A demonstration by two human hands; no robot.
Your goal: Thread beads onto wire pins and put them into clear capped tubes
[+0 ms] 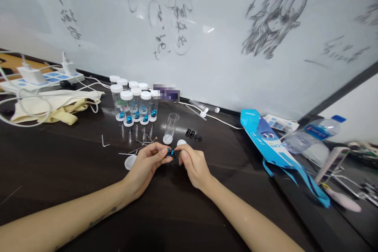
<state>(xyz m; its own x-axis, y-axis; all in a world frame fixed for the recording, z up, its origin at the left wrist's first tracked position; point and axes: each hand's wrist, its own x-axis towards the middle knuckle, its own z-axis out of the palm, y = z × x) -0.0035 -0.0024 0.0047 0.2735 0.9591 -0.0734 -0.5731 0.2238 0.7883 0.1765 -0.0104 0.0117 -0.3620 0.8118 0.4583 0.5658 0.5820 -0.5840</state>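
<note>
My left hand (149, 157) pinches a small blue-and-black part (171, 152) between thumb and fingers. At its right end, my right hand (193, 165) is closed, with the fingertips on the part; their exact grip is partly hidden. Just behind my hands stands a clear tube (170, 126) with a white bottom. A white cap (181, 142) lies beside it, and another white cap (130, 162) sits by my left wrist. Thin wire-like pieces (144, 141) spread behind my left hand. Small black pieces (193, 134) are lined up to the right of the tube.
Several white-capped clear tubes (126, 108) with blue parts inside stand at the back left. An L-shaped hex key (104, 141) lies in front. Further left are a cloth bag (56, 104) and a power strip (50, 78). A blue bag (265, 138) and a water bottle (317, 132) are right.
</note>
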